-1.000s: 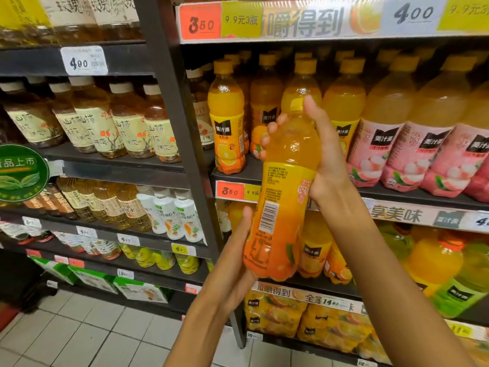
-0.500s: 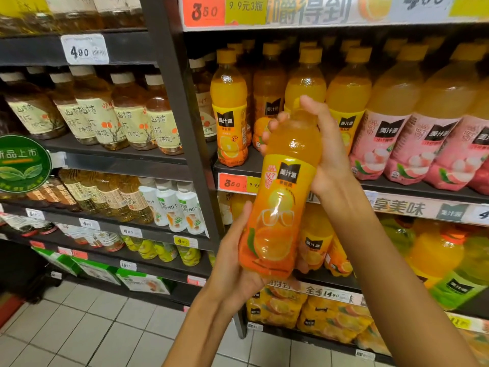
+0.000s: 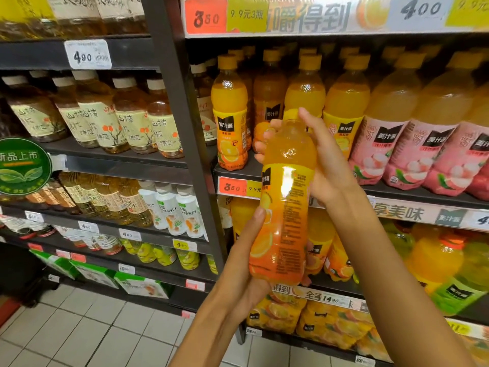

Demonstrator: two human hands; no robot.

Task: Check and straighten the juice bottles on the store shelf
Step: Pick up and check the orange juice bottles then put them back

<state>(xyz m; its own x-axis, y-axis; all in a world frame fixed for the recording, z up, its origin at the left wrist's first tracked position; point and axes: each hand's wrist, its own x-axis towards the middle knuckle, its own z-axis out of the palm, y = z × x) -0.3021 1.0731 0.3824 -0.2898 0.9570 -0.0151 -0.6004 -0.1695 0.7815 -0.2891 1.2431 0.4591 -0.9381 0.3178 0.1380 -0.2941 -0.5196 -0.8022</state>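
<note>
I hold one orange juice bottle (image 3: 284, 205) out in front of the shelf (image 3: 238, 168), clear of the row and tilted a little, its top leaning toward the shelf. My left hand (image 3: 246, 263) cups the bottom end, thumb lying up the near side of the label and the fingers curled round the far side, where I can see only their tips. My right hand (image 3: 321, 160) wraps the shoulder and neck from the right, thumb laid over the top and fingers curled round the far side, their tips showing at the left edge of the bottle. The cap is hidden under that hand. The label's small print side faces me, with the black brand patch turned to the left edge.

Behind it, at the left end of the shelf, an orange juice bottle with a yellow cap (image 3: 229, 112) stands upright near the front edge, just above the red price tag (image 3: 232, 187). More orange bottles stand behind my hands, and pink-labelled bottles (image 3: 412, 144) fill the shelf to the right.
</note>
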